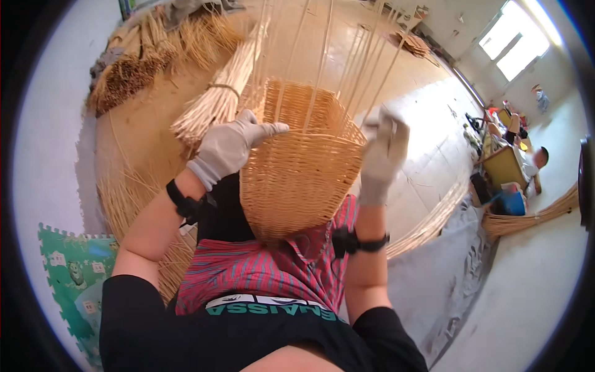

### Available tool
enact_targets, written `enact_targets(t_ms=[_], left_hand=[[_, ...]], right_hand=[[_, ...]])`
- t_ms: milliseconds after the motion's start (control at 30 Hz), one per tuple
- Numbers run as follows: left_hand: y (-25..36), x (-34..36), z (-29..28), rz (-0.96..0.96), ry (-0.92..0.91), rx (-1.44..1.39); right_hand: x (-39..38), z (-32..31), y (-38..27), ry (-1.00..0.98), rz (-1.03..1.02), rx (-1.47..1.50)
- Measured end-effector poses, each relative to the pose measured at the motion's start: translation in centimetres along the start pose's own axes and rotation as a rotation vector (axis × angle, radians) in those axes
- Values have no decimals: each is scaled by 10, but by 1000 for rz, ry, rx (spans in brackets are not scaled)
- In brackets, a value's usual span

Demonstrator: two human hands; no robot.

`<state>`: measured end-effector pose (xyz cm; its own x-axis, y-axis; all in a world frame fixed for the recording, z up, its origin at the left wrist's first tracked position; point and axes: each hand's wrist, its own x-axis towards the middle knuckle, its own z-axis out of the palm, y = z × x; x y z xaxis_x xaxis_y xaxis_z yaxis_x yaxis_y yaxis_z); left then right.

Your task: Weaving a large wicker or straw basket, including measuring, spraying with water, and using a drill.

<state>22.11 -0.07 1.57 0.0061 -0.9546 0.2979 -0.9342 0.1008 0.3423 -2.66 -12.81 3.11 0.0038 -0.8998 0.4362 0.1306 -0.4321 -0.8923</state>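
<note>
A half-woven wicker basket (300, 180) of tan strands rests on my lap, its tall upright stakes (321, 62) rising past the rim. My left hand (232, 146), in a pale work glove, grips the basket's left rim, with a finger stretched along the top edge. Beside the right corner of the rim is my right hand (385, 152), also gloved and slightly blurred. Its fingers are curled together, and whatever they may hold cannot be made out. Red striped cloth (260, 266) covers my lap under the basket.
A tied bundle of pale strands (214, 102) lies just beyond my left hand. Darker bundles (133, 59) are heaped at the far left. Long loose strands (434, 214) lie to the right. Another person (530, 164) sits at the far right near a blue bucket (513, 201).
</note>
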Motion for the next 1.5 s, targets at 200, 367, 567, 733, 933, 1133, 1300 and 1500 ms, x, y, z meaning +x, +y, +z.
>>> enact_targets(t_ms=[200, 367, 567, 733, 933, 1133, 1300, 1500], left_hand=[[50, 15, 24, 234, 486, 429], [98, 52, 63, 263, 368, 72], [117, 76, 79, 13, 385, -206], [120, 80, 80, 35, 474, -104], [117, 82, 83, 3, 432, -239], [113, 78, 84, 18, 406, -244], [118, 76, 78, 108, 464, -90], [137, 73, 76, -48, 236, 205]], right_hand=[[-42, -78, 29, 28, 218, -111], [-19, -50, 36, 130, 101, -233], [-17, -36, 28, 141, -382, -896], [-31, -41, 20, 207, -105, -528], [-44, -21, 24, -32, -505, -866], [-48, -8, 14, -94, -351, -828], [-65, -35, 7, -128, -385, -580], [-71, -57, 39, 64, -373, -557]])
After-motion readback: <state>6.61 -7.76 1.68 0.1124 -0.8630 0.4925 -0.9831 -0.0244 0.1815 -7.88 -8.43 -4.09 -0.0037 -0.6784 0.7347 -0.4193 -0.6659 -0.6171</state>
